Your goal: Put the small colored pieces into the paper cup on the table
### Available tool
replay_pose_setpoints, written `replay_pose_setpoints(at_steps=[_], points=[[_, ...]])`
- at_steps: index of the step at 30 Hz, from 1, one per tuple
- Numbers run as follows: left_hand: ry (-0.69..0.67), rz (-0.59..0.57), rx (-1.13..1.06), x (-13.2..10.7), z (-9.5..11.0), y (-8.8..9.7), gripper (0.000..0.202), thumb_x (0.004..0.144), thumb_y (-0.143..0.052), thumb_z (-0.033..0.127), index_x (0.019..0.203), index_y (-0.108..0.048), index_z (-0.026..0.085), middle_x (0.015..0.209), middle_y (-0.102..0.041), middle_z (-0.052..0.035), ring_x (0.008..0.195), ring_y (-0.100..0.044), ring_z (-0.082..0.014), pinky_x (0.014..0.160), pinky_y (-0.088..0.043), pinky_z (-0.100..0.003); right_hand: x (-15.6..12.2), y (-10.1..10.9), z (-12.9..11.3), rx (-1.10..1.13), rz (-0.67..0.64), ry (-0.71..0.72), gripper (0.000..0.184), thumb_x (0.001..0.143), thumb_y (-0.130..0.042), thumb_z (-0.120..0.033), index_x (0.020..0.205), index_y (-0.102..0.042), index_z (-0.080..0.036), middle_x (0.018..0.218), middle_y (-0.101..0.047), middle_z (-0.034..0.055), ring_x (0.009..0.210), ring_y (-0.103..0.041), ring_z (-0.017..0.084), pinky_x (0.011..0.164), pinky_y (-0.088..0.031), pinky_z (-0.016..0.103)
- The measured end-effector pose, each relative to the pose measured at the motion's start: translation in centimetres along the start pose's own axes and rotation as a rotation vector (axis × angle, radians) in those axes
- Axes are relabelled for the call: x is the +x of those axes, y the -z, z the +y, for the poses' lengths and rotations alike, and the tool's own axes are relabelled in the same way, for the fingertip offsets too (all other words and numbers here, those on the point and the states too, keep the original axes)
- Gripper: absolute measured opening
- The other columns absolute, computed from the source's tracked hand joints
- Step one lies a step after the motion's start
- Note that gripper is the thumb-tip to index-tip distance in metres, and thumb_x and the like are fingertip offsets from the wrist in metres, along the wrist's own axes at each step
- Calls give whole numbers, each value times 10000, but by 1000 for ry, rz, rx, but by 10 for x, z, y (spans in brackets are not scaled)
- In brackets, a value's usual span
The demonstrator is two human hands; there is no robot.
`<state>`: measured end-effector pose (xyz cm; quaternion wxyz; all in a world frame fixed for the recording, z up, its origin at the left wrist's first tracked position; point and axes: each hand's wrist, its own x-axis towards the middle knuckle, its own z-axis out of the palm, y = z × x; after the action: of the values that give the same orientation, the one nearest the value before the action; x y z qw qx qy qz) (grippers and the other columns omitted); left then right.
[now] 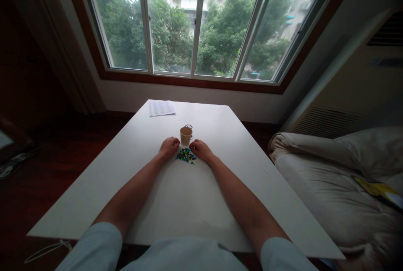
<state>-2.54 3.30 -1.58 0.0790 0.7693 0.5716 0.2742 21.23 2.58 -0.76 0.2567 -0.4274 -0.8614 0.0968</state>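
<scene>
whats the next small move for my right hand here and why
Probably bring the right hand slightly inward to the small coloured pieces: they lie loose on the table close beside it, and the cup just beyond them stands upright, mouth open.

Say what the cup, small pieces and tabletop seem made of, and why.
Cup: probably matt card, from its plain tan, tapered look.
Small pieces: likely plastic, from their bright colours; finish too small to tell.
Tabletop: smooth and white, perhaps laminate, with a soft sheen.
</scene>
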Motion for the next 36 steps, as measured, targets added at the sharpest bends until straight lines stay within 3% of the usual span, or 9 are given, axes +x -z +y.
replay_pose_setpoints(at_steps=[14,36], points=[[12,-12,5,0,0,-1,217,871,-521,279,911,-725,216,952,-676,-62,897,-577,-192,781,-418,-290,0,4,-6,-67,-38,-28,195,853,-603,-157,990,-732,-207,970,-627,53,867,-575,152,783,-434,240],[-1,4,2,0,1,-1,203,878,-529,280,900,-720,214,934,-683,-59,874,-584,-188,748,-415,-287,1,5,-16,-222,-82,-68,204,964,-503,-237,1007,-697,-193,1004,-631,74,907,-566,161,802,-396,240]])
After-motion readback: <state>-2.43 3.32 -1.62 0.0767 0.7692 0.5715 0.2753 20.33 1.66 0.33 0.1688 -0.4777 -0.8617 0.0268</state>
